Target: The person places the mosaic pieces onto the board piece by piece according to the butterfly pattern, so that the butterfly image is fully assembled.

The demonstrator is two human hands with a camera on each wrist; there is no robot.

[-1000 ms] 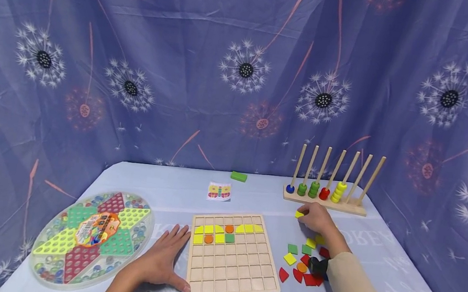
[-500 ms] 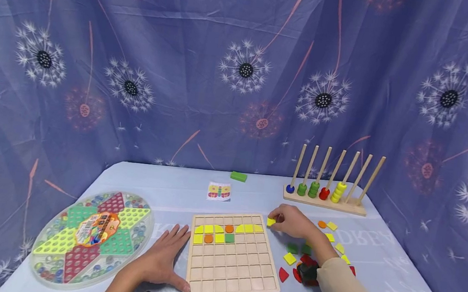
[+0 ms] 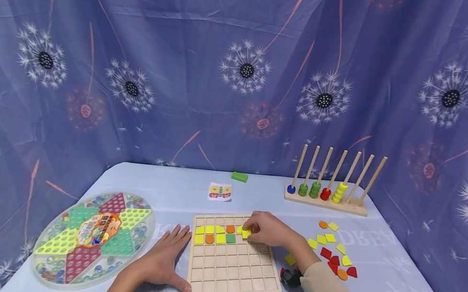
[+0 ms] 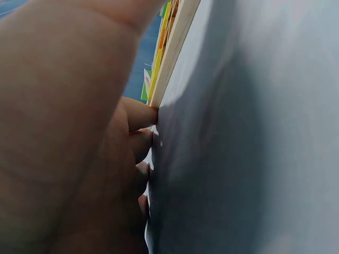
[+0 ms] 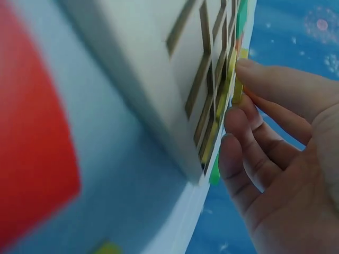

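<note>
My right hand [image 3: 269,229] pinches a small yellow tile [image 3: 246,234] between thumb and fingers, close over the upper right of a wooden grid board [image 3: 229,264]. In the right wrist view the same yellow tile [image 5: 238,91] stands edge-on between the fingertips. Yellow pieces, two orange discs and a green square [image 3: 230,238] fill some cells of the board's upper rows; the hand hides cells at the right end. My left hand [image 3: 162,259] lies spread beside the board's left edge, thumb on its near left corner. In the left wrist view the fingertips meet the board's side [image 4: 172,53].
Loose yellow, red and orange pieces [image 3: 334,259] lie right of the board. Behind it are a butterfly pattern card [image 3: 220,192] and a green block [image 3: 239,177]. A peg stand with rings [image 3: 325,203] is at back right, a round marble board [image 3: 93,238] at left.
My right hand has carried the yellow tile leftward from near the peg stand to over the board's upper right, uncovering loose pieces behind it. My left hand has stayed in place.
</note>
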